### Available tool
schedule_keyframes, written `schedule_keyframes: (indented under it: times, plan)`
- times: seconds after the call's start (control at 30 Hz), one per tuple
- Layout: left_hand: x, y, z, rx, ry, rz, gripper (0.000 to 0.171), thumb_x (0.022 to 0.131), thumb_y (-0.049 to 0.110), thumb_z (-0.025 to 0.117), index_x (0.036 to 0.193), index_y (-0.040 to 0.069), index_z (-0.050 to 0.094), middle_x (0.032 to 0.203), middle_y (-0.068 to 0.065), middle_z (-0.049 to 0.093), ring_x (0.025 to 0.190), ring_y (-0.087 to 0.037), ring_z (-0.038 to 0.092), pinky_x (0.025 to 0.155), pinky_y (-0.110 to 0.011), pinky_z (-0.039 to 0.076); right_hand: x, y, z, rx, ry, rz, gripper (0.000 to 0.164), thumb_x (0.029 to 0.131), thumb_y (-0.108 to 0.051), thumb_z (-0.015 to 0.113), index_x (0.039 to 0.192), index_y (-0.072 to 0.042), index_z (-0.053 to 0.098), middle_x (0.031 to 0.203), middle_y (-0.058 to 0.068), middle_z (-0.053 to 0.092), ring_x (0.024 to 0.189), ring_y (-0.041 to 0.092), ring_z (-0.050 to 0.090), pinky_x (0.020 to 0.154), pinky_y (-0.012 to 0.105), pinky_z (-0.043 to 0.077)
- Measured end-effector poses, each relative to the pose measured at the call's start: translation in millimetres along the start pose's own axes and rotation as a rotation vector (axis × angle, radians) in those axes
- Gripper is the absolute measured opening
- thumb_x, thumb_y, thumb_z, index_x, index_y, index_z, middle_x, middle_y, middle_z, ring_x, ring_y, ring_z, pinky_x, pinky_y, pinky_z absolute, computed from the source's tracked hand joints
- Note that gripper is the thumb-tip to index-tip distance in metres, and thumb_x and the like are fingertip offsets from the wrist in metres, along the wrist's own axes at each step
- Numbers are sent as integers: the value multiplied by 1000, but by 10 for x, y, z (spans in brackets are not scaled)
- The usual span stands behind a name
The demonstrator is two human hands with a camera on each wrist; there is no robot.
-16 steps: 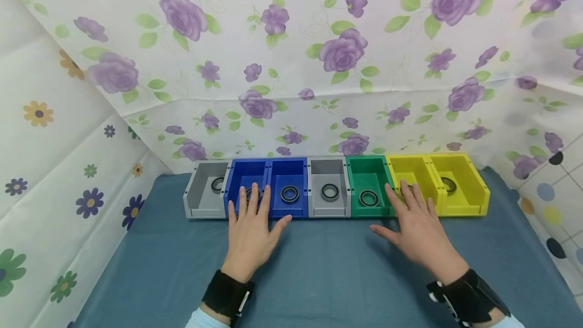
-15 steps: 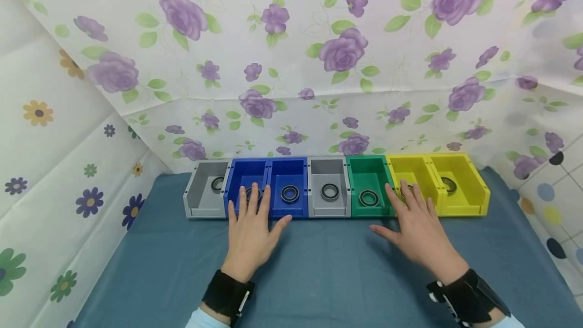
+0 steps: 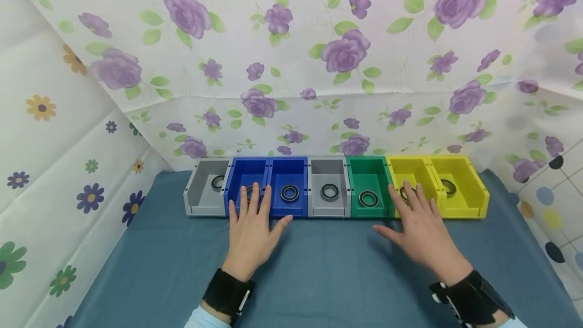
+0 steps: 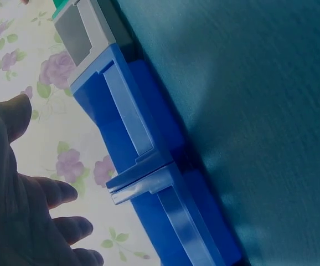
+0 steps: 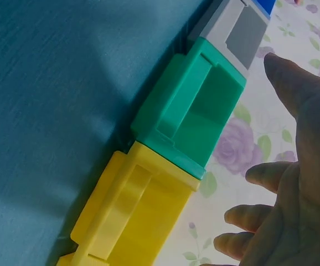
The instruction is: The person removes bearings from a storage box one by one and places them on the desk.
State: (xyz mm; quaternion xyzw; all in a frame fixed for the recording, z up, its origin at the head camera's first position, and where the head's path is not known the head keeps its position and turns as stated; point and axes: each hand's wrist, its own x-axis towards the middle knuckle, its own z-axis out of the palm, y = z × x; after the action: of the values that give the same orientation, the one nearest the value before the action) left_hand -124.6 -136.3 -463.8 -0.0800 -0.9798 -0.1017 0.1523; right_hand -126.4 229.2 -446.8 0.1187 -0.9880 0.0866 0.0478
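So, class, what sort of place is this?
Probably a makeshift workstation: a blue cloth-covered table, a row of grey, blue, green and yellow plastic bins holding dark rings, and white flower-patterned sheeting behind.

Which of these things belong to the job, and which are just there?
Seemingly for the job:
left hand
right hand
two grey bins
two blue bins
green bin
two yellow bins
dark rings, one per bin

Seemingly just surroundings:
blue cloth under the bins
flowered sheet behind them
black wrist straps
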Motion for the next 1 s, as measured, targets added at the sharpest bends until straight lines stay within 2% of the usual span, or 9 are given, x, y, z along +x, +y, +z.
schedule_keyframes:
  times: [0.27, 0.47, 0.6, 0.7, 0.87, 1.0]
  plan:
    - [-2, 5, -6, 0, -7, -2, 84, 88, 74, 29, 150, 18, 20, 153, -10, 10, 137, -29, -8, 105, -57, 2, 6, -1, 3, 15, 7, -10, 98, 78, -75, 49, 151, -24, 7, 153, 12, -4, 135, 27, -15, 102, 60, -1]
    - [33, 48, -27, -24, -12, 10, 83, 88, 73, 30, 150, 19, 18, 153, -8, 7, 138, -28, -5, 106, -54, 5, 54, 23, -9, 90, 56, -9, 92, 81, -68, 54, 150, -19, 18, 152, 16, 9, 137, 31, -4, 104, 58, 3]
    - [102, 116, -62, -91, 14, 17, 81, 90, 70, 32, 149, 15, 21, 153, -9, 10, 138, -28, 1, 107, -50, 9, 108, 30, -60, 215, 134, -6, 81, 85, -59, 56, 147, -15, 29, 150, 18, 19, 137, 32, 10, 102, 57, 18]
    - [180, 189, -90, -149, 46, 15, 79, 91, 67, 34, 148, 12, 25, 151, -12, 20, 138, -27, 7, 107, -47, 13, 144, 31, -116, 289, 190, 0, 73, 87, -55, 56, 143, -12, 37, 147, 17, 28, 135, 32, 20, 98, 56, 28]
    - [317, 332, -97, -254, 81, -1, 78, 92, 61, 41, 146, 7, 28, 144, -15, 33, 134, -28, 24, 101, -43, 28, 204, 42, -181, 360, 225, 19, 66, 89, -52, 55, 140, -13, 42, 143, 14, 36, 130, 31, 31, 96, 54, 33]
    - [406, 443, -41, -348, 53, -50, 82, 91, 59, 44, 148, 6, 20, 142, -17, 35, 129, -28, 33, 94, -43, 38, 236, 47, -189, 412, 243, 33, 62, 90, -51, 54, 138, -14, 45, 137, 12, 44, 124, 30, 40, 91, 51, 39]
